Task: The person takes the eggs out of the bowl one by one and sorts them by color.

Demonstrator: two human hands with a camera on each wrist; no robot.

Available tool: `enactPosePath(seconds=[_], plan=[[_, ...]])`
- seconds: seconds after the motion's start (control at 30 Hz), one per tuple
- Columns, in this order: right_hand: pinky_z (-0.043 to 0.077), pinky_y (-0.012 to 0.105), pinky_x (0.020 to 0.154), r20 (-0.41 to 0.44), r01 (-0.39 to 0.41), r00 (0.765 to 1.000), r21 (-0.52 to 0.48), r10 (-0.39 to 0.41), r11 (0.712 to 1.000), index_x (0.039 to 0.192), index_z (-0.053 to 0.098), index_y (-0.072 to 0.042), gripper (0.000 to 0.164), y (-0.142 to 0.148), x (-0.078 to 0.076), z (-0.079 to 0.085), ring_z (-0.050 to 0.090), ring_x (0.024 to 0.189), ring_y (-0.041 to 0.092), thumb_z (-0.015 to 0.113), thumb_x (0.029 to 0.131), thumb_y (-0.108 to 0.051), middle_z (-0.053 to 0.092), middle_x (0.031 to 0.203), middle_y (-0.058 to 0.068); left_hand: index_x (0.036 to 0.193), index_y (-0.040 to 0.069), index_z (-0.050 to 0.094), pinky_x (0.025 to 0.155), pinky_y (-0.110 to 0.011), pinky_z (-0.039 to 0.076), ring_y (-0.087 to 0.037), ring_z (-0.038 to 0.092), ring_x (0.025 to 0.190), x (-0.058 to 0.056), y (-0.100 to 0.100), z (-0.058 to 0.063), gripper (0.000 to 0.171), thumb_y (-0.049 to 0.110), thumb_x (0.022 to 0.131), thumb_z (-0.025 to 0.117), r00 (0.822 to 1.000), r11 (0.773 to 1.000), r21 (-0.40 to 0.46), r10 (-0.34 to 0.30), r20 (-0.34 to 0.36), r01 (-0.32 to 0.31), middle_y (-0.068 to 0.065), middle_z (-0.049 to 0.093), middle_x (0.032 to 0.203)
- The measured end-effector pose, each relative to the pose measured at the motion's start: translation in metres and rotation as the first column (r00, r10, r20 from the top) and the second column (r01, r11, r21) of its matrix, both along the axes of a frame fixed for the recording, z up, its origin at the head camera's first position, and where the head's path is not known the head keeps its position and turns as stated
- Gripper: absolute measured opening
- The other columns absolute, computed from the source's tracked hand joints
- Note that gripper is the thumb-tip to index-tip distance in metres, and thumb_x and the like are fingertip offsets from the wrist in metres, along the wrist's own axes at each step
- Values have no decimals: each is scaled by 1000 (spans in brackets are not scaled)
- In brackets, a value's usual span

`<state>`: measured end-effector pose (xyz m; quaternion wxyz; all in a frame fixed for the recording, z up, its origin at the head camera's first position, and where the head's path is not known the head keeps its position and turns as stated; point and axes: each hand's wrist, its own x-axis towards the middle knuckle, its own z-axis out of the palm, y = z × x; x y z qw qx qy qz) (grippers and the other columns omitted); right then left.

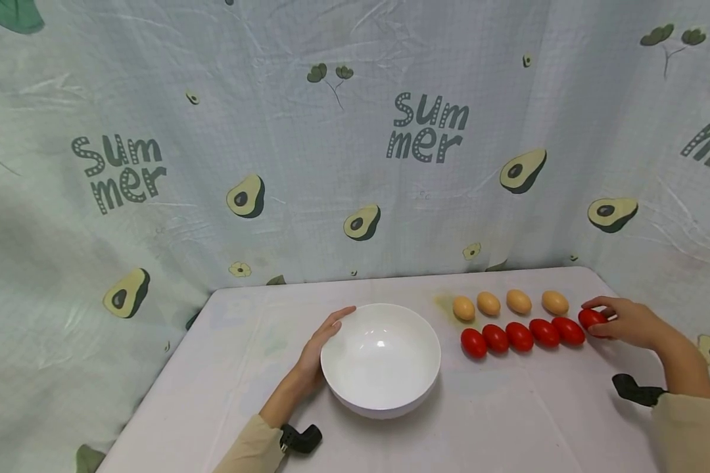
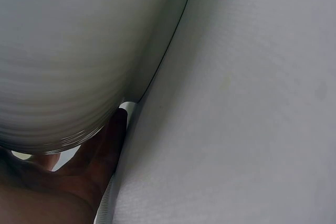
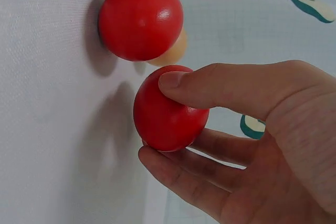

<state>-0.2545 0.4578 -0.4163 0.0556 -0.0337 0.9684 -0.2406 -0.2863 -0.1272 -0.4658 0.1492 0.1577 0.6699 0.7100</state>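
A large white bowl (image 1: 380, 358) stands upright near the middle of the table, with nothing inside it. Against its left outer side rests my left hand (image 1: 316, 348), fingers extended along the wall; in the left wrist view the thumb (image 2: 113, 140) lies under the bowl's curved side (image 2: 63, 77). At the right, my right hand (image 1: 633, 322) pinches a glossy red egg (image 3: 167, 111) between thumb and fingers. That egg is at the right end of a row of several red eggs (image 1: 519, 336), and its shadow falls on the cloth beside it.
Behind the red row lie several tan-yellow eggs (image 1: 519, 301) in a looser line. A pale cloth covers the table (image 1: 479, 420). A curtain (image 1: 307, 144) printed with avocados hangs along the back and sides. A black wrist mount (image 1: 300, 438) sits on each forearm.
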Motion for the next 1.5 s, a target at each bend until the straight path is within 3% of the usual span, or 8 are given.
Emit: enactPosePath(seconds=[0.17, 0.33, 0.6, 0.87, 1.07, 1.27, 1.5], plan=[[61, 53, 80, 31, -4, 1000, 7, 4, 1000, 132, 53, 13, 53, -3, -3, -1, 64, 99, 42, 73, 90, -14, 61, 117, 40, 159, 21, 38, 107, -20, 46, -29, 38, 153, 1, -1, -1, 52, 39, 110, 32, 1000, 1000, 5, -1, -2, 1, -3, 35, 167], [62, 50, 80, 69, -18, 997, -16, 19, 1000, 132, 51, 14, 53, -6, -4, 0, 66, 96, 35, 71, 88, -8, 61, 116, 39, 159, 22, 37, 108, -20, 46, -28, 38, 153, 0, -2, -2, 52, 38, 110, 32, 1000, 1000, -4, -9, -2, 9, -3, 35, 168], [63, 49, 81, 68, -22, 997, -44, 25, 999, 133, 48, 14, 55, -7, -5, 0, 65, 99, 38, 72, 87, -6, 59, 119, 41, 160, 22, 37, 108, -20, 46, -26, 39, 152, -2, -2, -1, 52, 38, 111, 31, 1000, 1000, 4, -18, -5, 18, -3, 34, 168], [63, 47, 80, 86, -35, 995, -72, 41, 997, 137, 44, 14, 63, -2, -5, -1, 65, 98, 30, 74, 86, -7, 57, 121, 42, 159, 24, 39, 108, -20, 46, -24, 40, 151, -3, 0, -2, 51, 39, 110, 32, 1000, 1000, 9, -6, 3, 6, 0, 36, 167], [63, 47, 83, 141, -29, 989, -115, 45, 993, 140, 38, 15, 70, -3, -2, -2, 63, 103, 33, 76, 86, -9, 56, 121, 41, 159, 23, 38, 105, -21, 48, -19, 46, 145, -2, -2, -3, 53, 40, 109, 35, 1000, 1000, 9, -13, -5, 13, -3, 36, 167], [63, 49, 86, 168, -33, 984, -122, 54, 992, 143, 33, 14, 75, -3, -3, -1, 63, 104, 34, 76, 88, -12, 52, 124, 45, 160, 23, 37, 106, -20, 47, -23, 44, 149, -1, -2, -2, 54, 40, 109, 34, 1000, 1000, -8, -14, -6, 14, -4, 34, 168], [61, 55, 89, 213, -26, 976, -129, 54, 991, 146, 24, 15, 79, -3, 1, 3, 59, 110, 47, 73, 91, -13, 45, 129, 49, 160, 22, 36, 106, -21, 47, -23, 44, 148, -1, -2, -2, 54, 41, 110, 34, 1000, 1000, -5, -23, -4, 23, -5, 34, 168]])
